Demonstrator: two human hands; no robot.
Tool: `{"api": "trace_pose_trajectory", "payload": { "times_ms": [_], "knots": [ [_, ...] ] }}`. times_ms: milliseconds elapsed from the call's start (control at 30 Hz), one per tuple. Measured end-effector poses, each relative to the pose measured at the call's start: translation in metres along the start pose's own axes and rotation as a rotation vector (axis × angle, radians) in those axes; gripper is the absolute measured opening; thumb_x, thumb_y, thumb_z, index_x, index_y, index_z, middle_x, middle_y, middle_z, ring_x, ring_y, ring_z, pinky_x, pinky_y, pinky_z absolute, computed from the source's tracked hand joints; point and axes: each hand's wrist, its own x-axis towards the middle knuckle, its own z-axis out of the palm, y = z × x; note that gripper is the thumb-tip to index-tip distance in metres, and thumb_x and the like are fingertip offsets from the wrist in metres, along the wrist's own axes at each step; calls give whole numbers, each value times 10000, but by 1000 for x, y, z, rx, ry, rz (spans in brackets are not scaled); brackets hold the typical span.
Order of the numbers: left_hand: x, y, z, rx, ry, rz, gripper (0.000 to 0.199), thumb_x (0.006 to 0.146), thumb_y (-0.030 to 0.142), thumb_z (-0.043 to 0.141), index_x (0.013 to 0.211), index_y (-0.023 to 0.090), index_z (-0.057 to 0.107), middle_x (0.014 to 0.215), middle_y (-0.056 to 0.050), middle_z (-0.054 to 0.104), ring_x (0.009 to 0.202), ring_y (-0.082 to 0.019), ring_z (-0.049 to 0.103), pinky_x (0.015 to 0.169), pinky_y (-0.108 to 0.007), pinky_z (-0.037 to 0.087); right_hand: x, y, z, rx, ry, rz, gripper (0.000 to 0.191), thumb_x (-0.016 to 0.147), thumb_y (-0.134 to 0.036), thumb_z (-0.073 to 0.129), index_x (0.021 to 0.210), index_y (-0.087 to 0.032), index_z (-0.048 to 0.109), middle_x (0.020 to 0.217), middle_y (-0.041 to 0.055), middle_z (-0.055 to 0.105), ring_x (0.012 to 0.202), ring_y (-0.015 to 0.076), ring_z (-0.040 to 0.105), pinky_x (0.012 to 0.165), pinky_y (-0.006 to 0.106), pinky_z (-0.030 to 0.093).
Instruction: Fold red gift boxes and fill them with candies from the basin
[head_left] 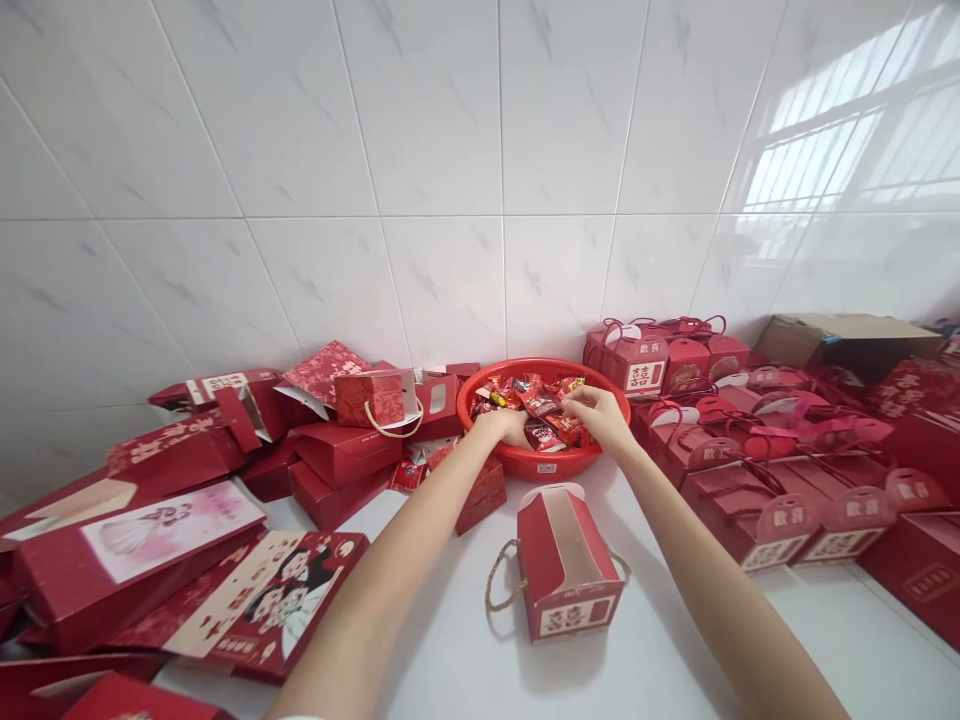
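Both my arms reach forward to a round red plastic basin full of small wrapped candies. My left hand is down among the candies on the near left side, its fingers hidden. Over the right part of the basin, my right hand has thumb and fingertips pinched together at the candies; whatever is between them is too small to make out. Between my forearms a red gift box with rope handles stands on the white table, its top partly open.
Loose red boxes lie piled on the left, with a flat printed one nearer me. Rows of red boxes with cord handles fill the right. A cardboard carton stands behind them, against the tiled wall.
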Motion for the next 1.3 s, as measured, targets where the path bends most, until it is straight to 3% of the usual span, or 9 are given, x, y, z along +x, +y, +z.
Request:
{"api": "trace_pose_trajectory", "payload": {
  "times_ms": [133,333,467,633,767,900,1067,1300],
  "knots": [
    [3,-3,5,-72,-41,-31,641,665,356,736,1254,136,611,1310,-184,663,1150,-338,653,933,-379,531,0,4,-3,-12,-3,19,283,646,-455,674,705,-183,622,726,44,661,698,180,625,673,309,526],
    [1,-6,8,-207,25,23,480,677,289,786,1129,177,671,1188,-65,734,1066,-245,694,880,-245,537,1,6,-3,-44,-26,19,263,649,-437,673,715,-186,636,715,43,665,665,179,610,644,307,508],
    [0,-7,9,-247,91,44,393,710,291,780,1083,203,694,1105,-29,757,996,-229,712,817,-243,553,-1,6,-3,-84,-35,-12,252,673,-438,655,711,-190,625,683,32,646,637,170,574,606,289,467],
    [-3,-6,10,-210,127,40,377,694,332,775,1047,217,706,1105,-40,753,1044,-261,692,834,-270,543,-3,7,-2,-155,-58,-31,245,687,-427,644,720,-184,641,603,4,597,559,147,509,543,270,404],
    [-6,-1,11,-145,91,9,435,669,463,766,1000,189,702,1128,-111,741,1035,-326,688,838,-344,545,-3,7,-1,-205,-61,-34,224,698,-406,629,731,-186,649,594,-2,599,541,145,508,535,270,393],
    [-7,3,9,-98,32,-1,552,684,504,749,1129,188,664,1261,-145,690,1128,-355,650,916,-382,520,-4,7,0,-252,-75,-34,197,718,-386,618,740,-193,654,596,-2,622,570,162,560,568,277,419],
    [-3,3,6,-87,-103,75,401,721,431,731,1063,223,701,1170,-67,741,1038,-285,691,875,-308,524,-6,5,2,-306,-118,-22,169,745,-364,630,773,-206,683,669,12,685,647,185,631,627,290,459],
    [3,-1,6,-117,-175,96,286,723,415,716,931,218,735,1023,-50,769,948,-276,699,797,-315,522,-6,6,6,-376,-189,-5,141,776,-315,629,818,-209,713,863,32,751,738,191,661,677,297,482]
  ]
}}
